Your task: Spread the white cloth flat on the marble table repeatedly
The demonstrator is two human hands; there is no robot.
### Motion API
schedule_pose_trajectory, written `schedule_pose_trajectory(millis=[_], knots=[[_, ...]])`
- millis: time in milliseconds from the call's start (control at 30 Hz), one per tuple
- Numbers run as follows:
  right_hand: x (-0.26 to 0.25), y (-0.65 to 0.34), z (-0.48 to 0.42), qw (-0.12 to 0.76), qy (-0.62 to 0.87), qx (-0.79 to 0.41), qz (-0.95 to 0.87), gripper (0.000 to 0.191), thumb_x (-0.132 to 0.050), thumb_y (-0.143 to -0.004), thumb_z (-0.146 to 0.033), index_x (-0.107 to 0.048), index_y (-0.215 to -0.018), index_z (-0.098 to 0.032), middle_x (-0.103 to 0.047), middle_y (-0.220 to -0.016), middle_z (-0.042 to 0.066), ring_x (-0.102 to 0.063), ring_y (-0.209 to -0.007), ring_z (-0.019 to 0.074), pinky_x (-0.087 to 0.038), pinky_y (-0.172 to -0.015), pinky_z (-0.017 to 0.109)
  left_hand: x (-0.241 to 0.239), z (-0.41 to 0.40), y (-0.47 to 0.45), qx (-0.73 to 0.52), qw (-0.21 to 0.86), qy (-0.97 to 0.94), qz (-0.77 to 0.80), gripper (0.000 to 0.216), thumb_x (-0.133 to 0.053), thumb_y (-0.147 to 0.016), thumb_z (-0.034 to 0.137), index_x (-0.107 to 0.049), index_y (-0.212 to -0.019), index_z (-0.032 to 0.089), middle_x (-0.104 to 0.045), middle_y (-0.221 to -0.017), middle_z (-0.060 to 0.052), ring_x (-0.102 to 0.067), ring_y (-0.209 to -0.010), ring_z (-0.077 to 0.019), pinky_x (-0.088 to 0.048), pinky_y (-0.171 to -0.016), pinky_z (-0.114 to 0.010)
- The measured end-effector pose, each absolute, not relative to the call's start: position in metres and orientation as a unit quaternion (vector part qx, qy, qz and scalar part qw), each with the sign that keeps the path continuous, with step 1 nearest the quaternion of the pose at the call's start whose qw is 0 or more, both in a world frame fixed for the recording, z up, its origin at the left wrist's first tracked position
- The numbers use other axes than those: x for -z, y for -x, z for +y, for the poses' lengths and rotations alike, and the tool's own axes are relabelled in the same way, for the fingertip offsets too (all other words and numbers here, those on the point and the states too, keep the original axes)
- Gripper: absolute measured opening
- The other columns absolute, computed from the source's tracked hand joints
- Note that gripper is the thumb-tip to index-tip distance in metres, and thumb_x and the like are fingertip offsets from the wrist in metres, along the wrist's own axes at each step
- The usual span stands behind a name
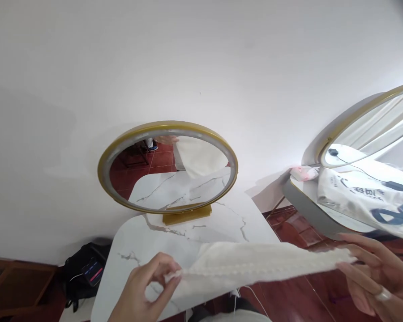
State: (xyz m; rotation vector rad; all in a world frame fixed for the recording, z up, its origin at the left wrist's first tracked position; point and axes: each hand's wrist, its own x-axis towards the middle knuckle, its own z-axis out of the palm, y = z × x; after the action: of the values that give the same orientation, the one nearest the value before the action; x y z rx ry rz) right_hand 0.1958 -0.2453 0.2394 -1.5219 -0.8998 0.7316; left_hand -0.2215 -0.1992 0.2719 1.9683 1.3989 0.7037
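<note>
your left hand (154,281) pinches one end of a white cloth (245,264) and your right hand (378,273) pinches the other, so it stretches between your fingertips, partly above the table (124,243). a mirror (174,179) stands beyond your fingers. the cloth looks picked up and spread lengthwise, but not yet laid down.
</note>
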Motion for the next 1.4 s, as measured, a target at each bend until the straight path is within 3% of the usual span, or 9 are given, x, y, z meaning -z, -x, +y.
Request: schedule_pose_trajectory(millis=[233,367,500,633,767,1067,1167,1267,1400], knots=[[-0.212,-0.211,-0.181,0.611,0.608,-0.367,-0.35,0.05,-0.081,-0.058,-0.045,-0.059,-0.097,-0.024,-0.062,-0.072,0.002,-0.061,-0.055,0.017,-0.052,-0.047,0.031,-0.251,-0.161,0.158,-0.297,0.267,-0.728,0.557,0.017,-0.048,-0.086,0.039,-0.052,-0.078,0.024,-0.062,-0.076,0.002,-0.058,-0.067,-0.0126,-0.052,-0.06,-0.023],[-0.166,-0.213,-0.106,0.626,0.579,-0.388,-0.349,0.052,-0.08,-0.056,-0.051,-0.055,-0.089,-0.019,-0.062,-0.083,0.003,-0.065,-0.063,0.0167,-0.057,-0.064,0.035,-0.201,-0.102,0.123,-0.289,0.205,-0.712,0.606,0.015,-0.042,-0.088,0.033,-0.053,-0.085,0.022,-0.062,-0.079,0.001,-0.06,-0.071,-0.0142,-0.052,-0.065,-0.025],[-0.094,-0.211,-0.074,0.578,0.611,-0.35,-0.411,0.074,-0.071,-0.062,-0.058,-0.046,-0.121,-0.021,-0.053,-0.122,0.014,-0.065,-0.098,0.0273,-0.055,-0.079,0.041,-0.127,-0.083,0.093,-0.28,0.077,-0.703,0.649,0.028,-0.042,-0.084,0.016,-0.057,-0.108,0.02,-0.06,-0.118,-0.009,-0.055,-0.112,-0.0235,-0.045,-0.097,-0.041],[-0.008,-0.194,-0.102,0.44,0.648,-0.244,-0.573,0.054,-0.047,-0.084,-0.058,-0.049,-0.123,-0.021,-0.054,-0.127,0.015,-0.051,-0.12,0.0292,-0.042,-0.1,0.048,-0.047,-0.104,0.063,-0.218,0.102,-0.734,0.635,0.034,-0.038,-0.088,0.019,-0.057,-0.117,0.021,-0.053,-0.133,-0.01,-0.046,-0.126,-0.0238,-0.042,-0.103,-0.042],[0.054,-0.173,-0.125,0.318,0.642,-0.121,-0.687,0.053,-0.033,-0.091,-0.051,-0.044,-0.133,-0.02,-0.042,-0.141,0.016,-0.031,-0.135,0.0327,-0.033,-0.105,0.055,0.012,-0.105,0.039,-0.207,0.103,-0.738,0.634,0.045,-0.034,-0.092,0.023,-0.045,-0.135,0.018,-0.031,-0.151,-0.011,-0.023,-0.141,-0.0259,-0.033,-0.11,-0.046],[0.052,-0.149,-0.09,0.277,0.603,-0.026,-0.747,0.05,-0.036,-0.094,-0.042,-0.036,-0.14,-0.023,-0.037,-0.145,0.012,-0.03,-0.136,0.0298,-0.031,-0.107,0.052,0.039,-0.073,0.04,-0.241,0.037,-0.694,0.677,0.055,-0.034,-0.094,0.033,-0.027,-0.146,0.014,-0.023,-0.154,-0.013,-0.018,-0.142,-0.0256,-0.022,-0.115,-0.049],[0.048,-0.138,-0.089,0.252,0.582,-0.019,-0.773,0.053,-0.037,-0.094,-0.038,-0.028,-0.145,-0.025,-0.03,-0.151,0.011,-0.026,-0.139,0.0292,-0.029,-0.108,0.052,0.032,-0.063,0.05,-0.277,0.052,-0.664,0.692,0.047,-0.032,-0.095,0.028,-0.041,-0.14,0.016,-0.031,-0.151,-0.012,-0.023,-0.141,-0.0262,-0.03,-0.112,-0.049],[0.048,-0.132,-0.09,0.24,0.589,-0.009,-0.771,0.058,-0.039,-0.094,-0.037,-0.02,-0.148,-0.027,-0.024,-0.153,0.009,-0.024,-0.14,0.0291,-0.027,-0.11,0.051,0.025,-0.05,0.065,-0.321,0.079,-0.654,0.68,0.038,-0.034,-0.092,0.019,-0.065,-0.113,0.022,-0.057,-0.13,-0.009,-0.046,-0.126,-0.0248,-0.043,-0.103,-0.045],[0.048,-0.128,-0.091,0.24,0.586,-0.001,-0.774,0.061,-0.04,-0.094,-0.034,-0.015,-0.149,-0.029,-0.024,-0.153,0.007,-0.026,-0.139,0.0277,-0.028,-0.11,0.051,0.017,-0.04,0.071,-0.344,0.077,-0.635,0.687,0.041,-0.03,-0.091,0.012,-0.069,-0.102,0.021,-0.063,-0.112,-0.01,-0.055,-0.111,-0.0229,-0.047,-0.097,-0.044]])
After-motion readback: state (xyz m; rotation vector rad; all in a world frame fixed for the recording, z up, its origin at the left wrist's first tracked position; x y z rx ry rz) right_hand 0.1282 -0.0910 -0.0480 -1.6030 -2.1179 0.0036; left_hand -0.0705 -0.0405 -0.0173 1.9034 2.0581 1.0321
